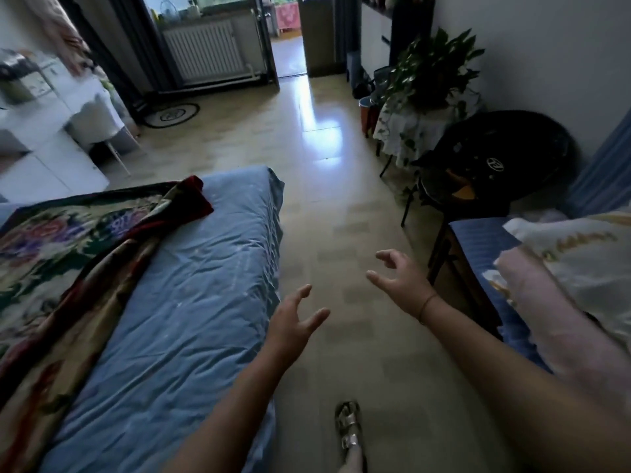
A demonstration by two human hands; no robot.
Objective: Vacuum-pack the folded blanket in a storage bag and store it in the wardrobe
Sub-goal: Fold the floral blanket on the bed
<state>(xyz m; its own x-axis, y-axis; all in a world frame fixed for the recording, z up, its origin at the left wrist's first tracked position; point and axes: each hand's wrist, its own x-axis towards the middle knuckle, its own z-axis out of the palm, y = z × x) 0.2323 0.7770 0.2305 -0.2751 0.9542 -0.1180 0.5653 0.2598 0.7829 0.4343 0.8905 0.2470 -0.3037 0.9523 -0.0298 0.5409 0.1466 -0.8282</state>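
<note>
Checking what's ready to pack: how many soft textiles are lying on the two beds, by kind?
Floral blanket, spread on the blue bed: 1
Pink folded bedding, right bed: 1
White patterned bedding, right bed: 1
Total: 3
Both hands are empty.

A white radiator (205, 51) stands under the far window — a leafy potted plant (435, 68) and black fan (495, 158) line the right wall.

Glossy tiled floor (324, 186), white radiator (205, 51) under window, potted plant (433, 70) rt.
</note>
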